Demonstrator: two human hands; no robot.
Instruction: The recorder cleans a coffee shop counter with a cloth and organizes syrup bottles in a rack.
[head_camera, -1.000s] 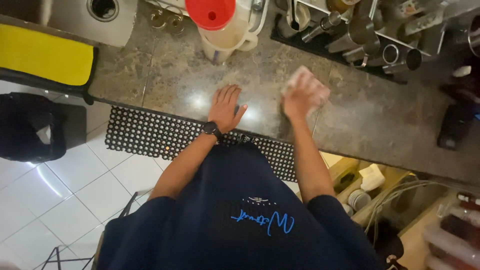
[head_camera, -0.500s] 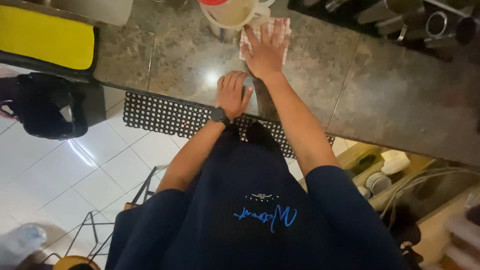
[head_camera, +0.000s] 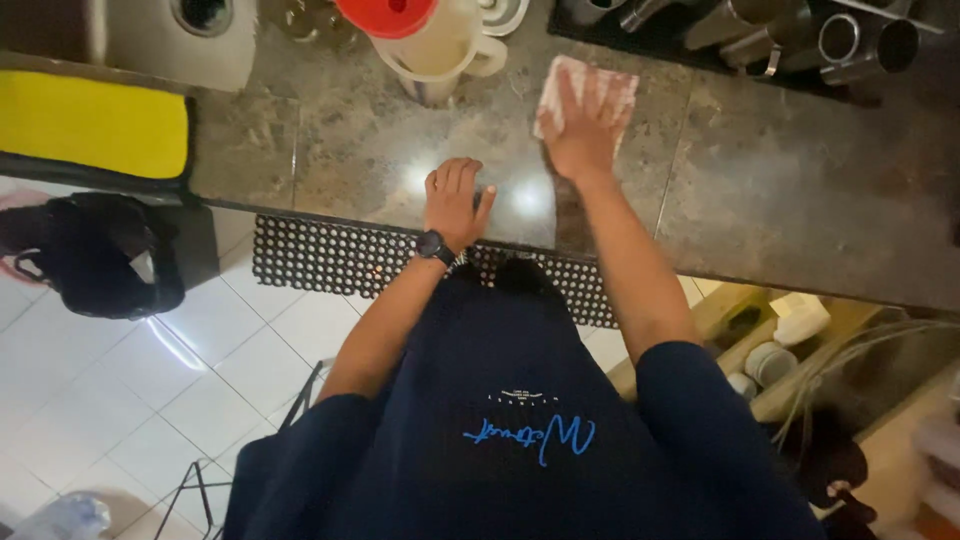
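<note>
Stone counter (head_camera: 760, 200) fills the upper half of the frame, and both hands are down on it. The right hand (head_camera: 580, 135) is pressed flat, fingers spread, on a pale folded cloth (head_camera: 600, 90) in the upper middle, so the cloth is pinned under the palm rather than gripped, probably so it can be pushed along the surface. The left hand (head_camera: 455, 200) is laid open and flat on bare stone near the front edge, holding nothing, and looks like it's being used as a brace. A dark watch (head_camera: 432, 245) is worn on that wrist.

Room is pretty tight up top. A cream jug with a red lid (head_camera: 430, 40) is parked just left of the cloth, and a row of metal cups (head_camera: 850, 40) sits on a dark mat at the upper right. Plenty of bare counter is left at the right of the frame, less toward the left, where a yellow pad (head_camera: 90, 125) is set. Below the counter's front edge, a black holed floor mat (head_camera: 330, 260) and white tiles (head_camera: 150, 400) can be seen.
</note>
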